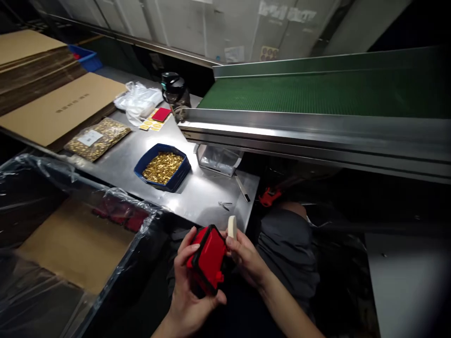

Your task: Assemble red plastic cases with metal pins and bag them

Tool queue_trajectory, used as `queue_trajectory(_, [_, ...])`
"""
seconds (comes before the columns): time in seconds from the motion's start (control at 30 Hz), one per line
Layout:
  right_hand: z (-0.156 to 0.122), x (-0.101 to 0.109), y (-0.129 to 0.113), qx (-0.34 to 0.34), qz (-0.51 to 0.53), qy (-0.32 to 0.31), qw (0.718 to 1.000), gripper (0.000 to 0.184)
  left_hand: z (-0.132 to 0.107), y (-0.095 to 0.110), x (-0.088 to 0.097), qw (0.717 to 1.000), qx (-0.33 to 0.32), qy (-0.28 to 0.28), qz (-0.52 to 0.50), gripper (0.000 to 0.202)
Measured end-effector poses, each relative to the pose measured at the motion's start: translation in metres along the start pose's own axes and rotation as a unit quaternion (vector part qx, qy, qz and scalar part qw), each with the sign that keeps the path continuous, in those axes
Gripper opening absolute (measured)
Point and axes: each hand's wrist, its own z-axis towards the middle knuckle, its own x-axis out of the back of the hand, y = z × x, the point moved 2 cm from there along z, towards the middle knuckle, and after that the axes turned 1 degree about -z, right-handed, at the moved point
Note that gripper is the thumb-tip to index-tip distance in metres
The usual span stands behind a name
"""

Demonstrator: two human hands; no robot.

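Legible text: none. Marks present, all too small or blurred to read:
- Cardboard sheet [52, 112] — one short line of dark print near its middle.
- Clear bag of brass-coloured parts [105, 129] — a white label [89, 137] with faint print.
- Back wall panels [197, 28] — a pale paper notice [234, 54] and a strip of white sheets [287, 11], content unreadable.
- Yellow stickers [151, 125] on the steel table [197, 192] — pattern only, no characters made out.
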Motion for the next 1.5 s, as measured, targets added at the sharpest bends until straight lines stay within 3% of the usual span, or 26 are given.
queue_trajectory(0.13, [-0.002,0.004,-0.011,0.011,0.043,-0.035,0.998,0.044,-0.008,-0.004,-0.014,1.000,-0.018,-0.006,-0.011,0.078])
queue_trajectory(0.2, [-0.008,0.013,-0.019,0.021,0.036,-0.039,0.998,0.046,-0.009,-0.002,-0.011,0.998,0.031,-0.018,-0.049,0.064])
queue_trajectory(0.27, [-0.019,0.019,-0.026,0.026,0.016,-0.042,0.999,0.049,-0.008,0.000,-0.006,0.987,0.122,-0.030,-0.097,0.058])
queue_trajectory(0.33, [-0.033,0.020,-0.034,0.036,-0.075,-0.036,0.996,0.049,-0.009,0.002,-0.003,0.958,0.241,-0.050,-0.148,0.065])
queue_trajectory(0.4, [-0.046,0.015,-0.041,0.044,-0.215,-0.023,0.975,0.045,-0.012,0.002,-0.004,0.907,0.363,-0.075,-0.198,0.071])
queue_trajectory(0.5, [-0.059,0.009,-0.047,0.064,-0.330,-0.051,0.941,0.040,-0.018,0.000,-0.010,0.852,0.455,-0.076,-0.249,0.061])
queue_trajectory(0.57, [-0.064,0.014,-0.049,0.108,-0.345,-0.052,0.931,0.050,-0.019,0.000,-0.013,0.853,0.444,-0.073,-0.266,0.058])
queue_trajectory(0.63, [-0.069,0.029,-0.047,0.143,-0.366,0.001,0.919,0.067,-0.021,0.000,-0.017,0.857,0.433,-0.068,-0.270,0.058])
queue_trajectory(0.7, [-0.076,0.046,-0.040,0.130,-0.382,0.060,0.913,0.077,-0.023,0.001,-0.018,0.861,0.439,-0.050,-0.251,0.059])
queue_trajectory(0.73, [-0.080,0.053,-0.036,0.108,-0.380,0.070,0.916,0.074,-0.024,0.001,-0.019,0.862,0.445,-0.036,-0.239,0.059])
queue_trajectory(0.83, [-0.094,0.057,-0.024,0.031,-0.358,0.049,0.932,0.041,-0.026,0.003,-0.023,0.865,0.456,0.005,-0.209,0.057])
queue_trajectory(0.93, [-0.104,0.045,-0.019,-0.002,-0.354,0.017,0.935,0.044,-0.026,0.003,-0.026,0.872,0.455,0.039,-0.177,0.054])
queue_trajectory(1.0, [-0.109,0.036,-0.019,-0.002,-0.374,0.011,0.927,0.035,-0.024,0.001,-0.028,0.877,0.452,0.058,-0.154,0.053])
queue_trajectory(1.1, [-0.113,0.027,-0.017,0.004,-0.458,-0.009,0.889,0.022,-0.023,-0.001,-0.028,0.868,0.468,0.077,-0.151,0.052])
queue_trajectory(1.2, [-0.111,0.017,-0.013,0.043,-0.583,-0.047,0.810,0.020,-0.024,-0.002,-0.028,0.859,0.480,0.102,-0.144,0.055])
queue_trajectory(1.3, [-0.104,0.006,-0.012,0.089,-0.669,-0.040,0.737,0.018,-0.027,-0.002,-0.029,0.871,0.468,0.111,-0.100,0.056])
queue_trajectory(1.4, [-0.099,-0.002,-0.012,0.079,-0.689,-0.021,0.720,0.018,-0.030,-0.003,-0.027,0.887,0.444,0.108,-0.070,0.054])
queue_trajectory(1.5, [-0.098,-0.005,-0.012,0.071,-0.689,-0.049,0.720,0.016,-0.032,-0.006,-0.023,0.879,0.459,0.114,-0.064,0.055])
